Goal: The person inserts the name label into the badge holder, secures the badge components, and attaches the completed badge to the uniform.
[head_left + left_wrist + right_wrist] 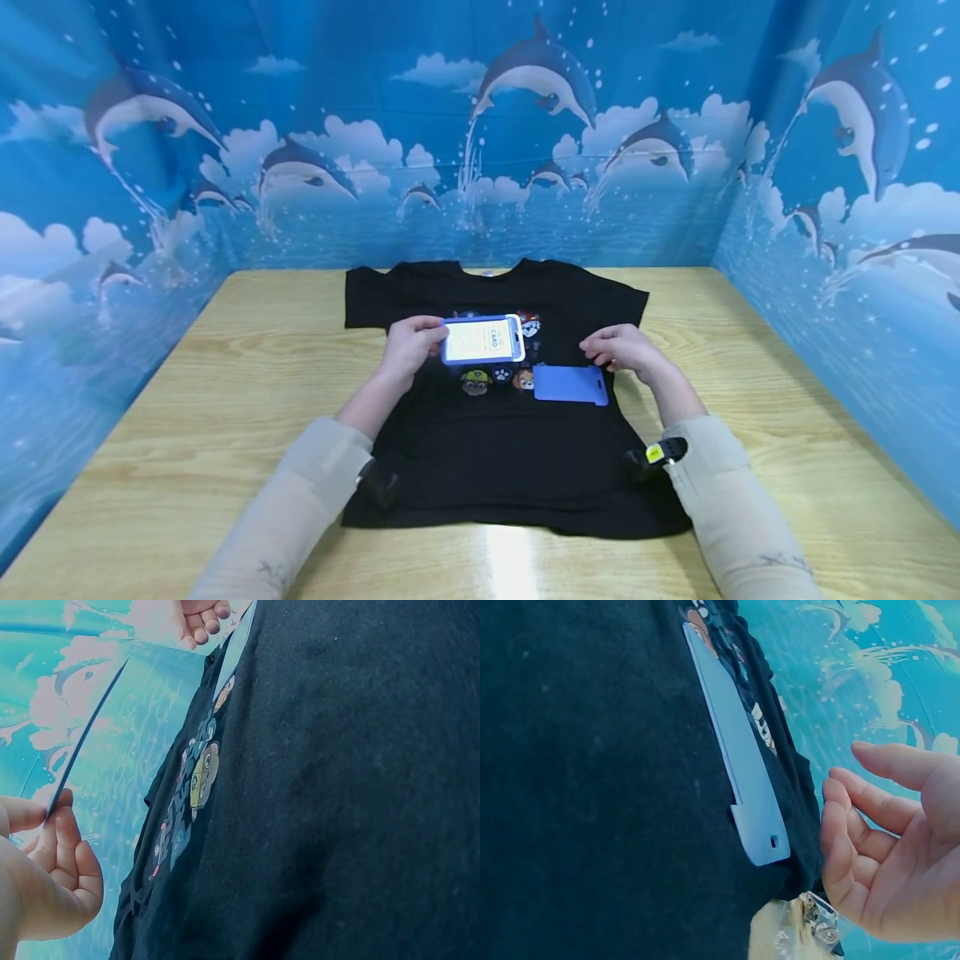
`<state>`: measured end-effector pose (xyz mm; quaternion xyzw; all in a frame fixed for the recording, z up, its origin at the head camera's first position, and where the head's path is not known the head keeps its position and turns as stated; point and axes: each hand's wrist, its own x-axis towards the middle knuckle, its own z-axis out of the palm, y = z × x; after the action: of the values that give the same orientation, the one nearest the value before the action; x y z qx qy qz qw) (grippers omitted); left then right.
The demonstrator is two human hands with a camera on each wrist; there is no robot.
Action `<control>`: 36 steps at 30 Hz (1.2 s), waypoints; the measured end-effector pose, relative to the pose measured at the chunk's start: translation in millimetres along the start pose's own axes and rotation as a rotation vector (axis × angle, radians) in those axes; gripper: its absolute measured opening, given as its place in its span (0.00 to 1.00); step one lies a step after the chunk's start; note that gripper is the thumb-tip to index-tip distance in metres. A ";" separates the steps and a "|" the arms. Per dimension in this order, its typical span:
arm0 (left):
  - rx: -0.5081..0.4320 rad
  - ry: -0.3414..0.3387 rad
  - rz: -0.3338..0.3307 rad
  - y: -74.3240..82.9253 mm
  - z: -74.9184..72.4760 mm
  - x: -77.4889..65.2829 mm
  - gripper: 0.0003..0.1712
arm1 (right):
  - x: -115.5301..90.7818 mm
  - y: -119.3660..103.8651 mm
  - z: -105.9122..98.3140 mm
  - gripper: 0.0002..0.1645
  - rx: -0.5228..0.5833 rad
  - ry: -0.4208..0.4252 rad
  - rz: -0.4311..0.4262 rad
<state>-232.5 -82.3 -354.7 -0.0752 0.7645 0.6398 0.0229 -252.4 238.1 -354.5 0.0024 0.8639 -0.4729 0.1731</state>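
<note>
- While the desk (165,375) is bearing it, the shirt (487,467) is lying flat.
- The left hand (411,348) is pinching the card (483,340) above, ideally only by its edge.
- The right hand (624,346) is hovering, relaxed, empty.
- The cover (570,383) is resting nearby on the shirt.

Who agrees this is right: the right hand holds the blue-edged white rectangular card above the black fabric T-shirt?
Wrong hand named: the head view shows the left hand holding the blue-edged white rectangular card above the black fabric T-shirt.
</note>
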 end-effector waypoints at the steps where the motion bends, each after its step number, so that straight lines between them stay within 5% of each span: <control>1: 0.001 0.000 -0.001 0.1 0.1 -0.1 0.17 | -0.3 0.8 -1.0 0.22 -0.004 -0.002 -0.004; 36: -0.018 -0.021 -0.021 -1.0 4.1 1.7 0.17 | -4.1 23.5 -2.7 0.24 -0.156 -0.053 0.054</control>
<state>-234.2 -78.6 -356.7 -0.0768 0.7576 0.6472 0.0368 -245.4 253.9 -371.1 -0.0003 0.8928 -0.3995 0.2081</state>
